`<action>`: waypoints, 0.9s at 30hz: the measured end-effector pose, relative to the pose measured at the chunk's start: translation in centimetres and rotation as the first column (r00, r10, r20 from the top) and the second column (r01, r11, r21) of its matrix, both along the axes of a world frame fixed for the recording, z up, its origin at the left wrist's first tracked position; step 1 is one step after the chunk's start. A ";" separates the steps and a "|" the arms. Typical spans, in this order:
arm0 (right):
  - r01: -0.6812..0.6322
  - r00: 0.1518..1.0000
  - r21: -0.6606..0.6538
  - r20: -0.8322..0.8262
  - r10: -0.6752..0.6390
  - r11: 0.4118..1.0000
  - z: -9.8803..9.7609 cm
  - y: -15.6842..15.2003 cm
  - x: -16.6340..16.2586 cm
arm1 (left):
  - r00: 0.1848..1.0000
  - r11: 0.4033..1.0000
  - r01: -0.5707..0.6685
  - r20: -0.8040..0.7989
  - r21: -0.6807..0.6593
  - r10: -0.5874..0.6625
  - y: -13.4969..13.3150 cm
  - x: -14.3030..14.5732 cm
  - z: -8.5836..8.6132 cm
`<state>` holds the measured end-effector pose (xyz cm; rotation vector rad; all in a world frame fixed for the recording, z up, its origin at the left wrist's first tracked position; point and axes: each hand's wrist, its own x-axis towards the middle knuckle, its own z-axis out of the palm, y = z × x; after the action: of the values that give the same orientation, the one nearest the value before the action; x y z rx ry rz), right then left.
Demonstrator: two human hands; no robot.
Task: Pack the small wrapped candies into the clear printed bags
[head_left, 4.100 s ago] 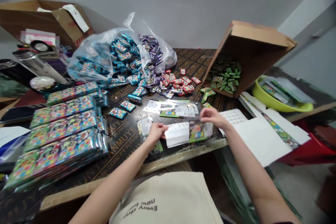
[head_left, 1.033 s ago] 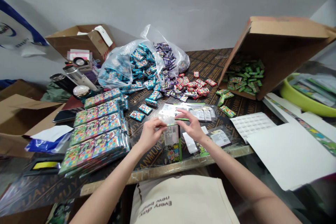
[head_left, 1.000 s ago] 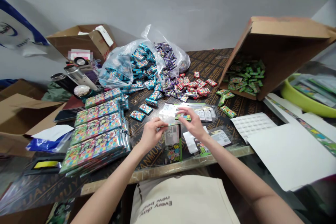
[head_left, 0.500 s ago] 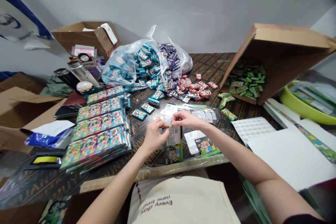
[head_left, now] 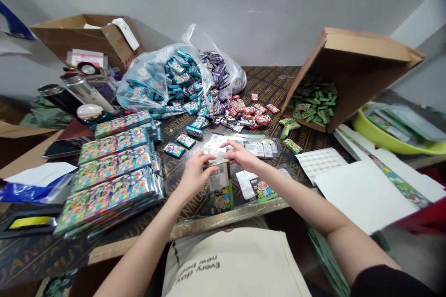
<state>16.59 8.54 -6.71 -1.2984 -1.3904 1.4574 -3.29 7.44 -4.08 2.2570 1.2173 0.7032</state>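
A printed black-and-green box (head_left: 220,192) stands upright near the table's front edge, with a pale label high on its front. My left hand (head_left: 197,171) grips its upper left edge, thumb in front and fingers over the top. At the upper right edge my right hand (head_left: 240,154) holds the box, its fingers bent across the top. Fingers partly cover the box's top, so I cannot tell if it is closed. Behind the hands lie clear plastic sleeves with labels (head_left: 256,148). A flat printed green-and-black packet (head_left: 263,189) lies right of the box.
Stacked colourful candy packs (head_left: 114,167) stand at left. Plastic bags (head_left: 142,88) spill blue and purple mini boxes; red boxes (head_left: 249,112) lie beside them. A tilted carton (head_left: 362,65) holds green ones. White sheets (head_left: 372,190) and a yellow-green basin (head_left: 386,135) are at right.
My right hand has gone from a pinch above the box to fingers laid over its top edge. My left fingers have settled onto the top too. The whole view has shifted slightly.
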 end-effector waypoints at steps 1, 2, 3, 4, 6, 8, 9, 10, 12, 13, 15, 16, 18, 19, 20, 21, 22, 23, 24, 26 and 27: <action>0.022 0.992 0.071 0.124 -0.030 0.997 -0.6 -0.3 1.0 | 0.995 1.000 0.004 -0.096 -0.001 -0.004 0.2 -0.8 0.2; 0.012 0.954 0.158 0.293 -0.059 0.987 -1.3 -0.8 2.1 | 0.979 1.000 -0.010 -0.202 0.021 0.014 0.4 -1.5 0.2; -0.026 0.878 0.235 0.470 -0.091 0.972 -2.2 -1.2 3.2 | 0.952 0.997 -0.027 -0.301 0.068 0.046 0.5 -2.2 0.1; -0.078 0.775 0.282 0.621 -0.120 0.956 -3.1 -1.8 4.3 | 0.921 0.992 -0.024 -0.384 0.124 0.070 0.6 -2.7 -0.2; -0.169 0.598 0.284 0.791 -0.131 0.944 -5.0 -2.8 6.0 | 0.864 0.978 0.081 -0.503 0.192 0.027 0.5 -2.9 -1.4; -0.201 0.554 0.260 0.825 -0.110 0.944 -6.6 -3.7 6.7 | 0.794 0.955 0.272 -0.588 0.118 -0.154 0.5 -2.2 -3.0; -0.205 0.557 0.262 0.824 -0.107 0.943 -7.1 -4.1 6.8 | 0.747 0.936 0.351 -0.616 0.042 -0.252 0.5 -1.7 -3.9; -0.213 0.554 0.268 0.826 -0.110 0.940 -7.5 -4.3 6.7 | 0.700 0.915 0.402 -0.631 -0.037 -0.333 0.6 -1.1 -4.7; -0.227 0.552 0.289 0.825 -0.122 0.930 -7.9 -4.5 6.5 | 0.641 0.885 0.442 -0.640 -0.145 -0.425 0.9 -0.1 -5.9; -0.234 0.554 0.302 0.823 -0.129 0.924 -7.9 -4.6 6.4 | 0.630 0.876 0.453 -0.637 -0.165 -0.445 1.0 0.3 -6.2; -0.242 0.559 0.328 0.816 -0.145 0.913 -8.1 -4.6 6.3 | 0.628 0.860 0.480 -0.617 -0.172 -0.474 1.2 1.0 -6.4; -0.243 0.561 0.340 0.813 -0.154 0.908 -8.2 -4.6 6.4 | 0.628 0.848 0.495 -0.598 -0.188 -0.499 1.2 1.2 -6.2; -0.244 0.561 0.362 0.809 -0.174 0.899 -8.6 -4.7 6.5 | 0.638 0.820 0.504 -0.524 -0.270 -0.564 1.2 1.5 -5.6; -0.244 0.560 0.373 0.808 -0.184 0.895 -8.8 -4.7 6.6 | 0.664 0.812 0.496 -0.467 -0.309 -0.583 1.2 1.6 -5.2; -0.242 0.558 0.384 0.807 -0.196 0.891 -9.0 -4.8 6.7 | 0.712 0.816 0.478 -0.399 -0.325 -0.577 1.1 1.6 -4.6; -0.241 0.555 0.395 0.805 -0.208 0.886 -9.1 -4.9 6.7 | 0.777 0.834 0.453 -0.320 -0.314 -0.542 1.1 1.5 -4.0; -0.241 0.552 0.407 0.804 -0.221 0.881 -9.2 -5.1 6.7 | 0.848 0.866 0.416 -0.227 -0.275 -0.480 1.1 1.3 -3.4; -0.242 0.548 0.418 0.803 -0.232 0.875 -9.2 -5.2 6.6 | 0.909 0.904 0.366 -0.123 -0.222 -0.398 1.1 1.2 -2.8; -0.247 0.545 0.429 0.803 -0.241 0.869 -9.3 -5.4 6.6 | 0.949 0.936 0.307 -0.014 -0.172 -0.314 1.2 0.9 -2.2; -0.265 0.543 0.448 0.801 -0.251 0.854 -9.3 -5.8 6.3 | 0.967 0.976 0.186 0.195 -0.118 -0.161 1.3 0.4 -1.4; -0.277 0.540 0.458 0.801 -0.258 0.844 -9.3 -6.0 6.2 | 0.955 0.983 0.130 0.283 -0.126 -0.090 1.3 0.2 -1.4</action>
<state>22.75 2.50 -16.04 -1.6573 -2.2170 0.2280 -3.09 8.74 -5.44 2.0117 0.9676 0.8280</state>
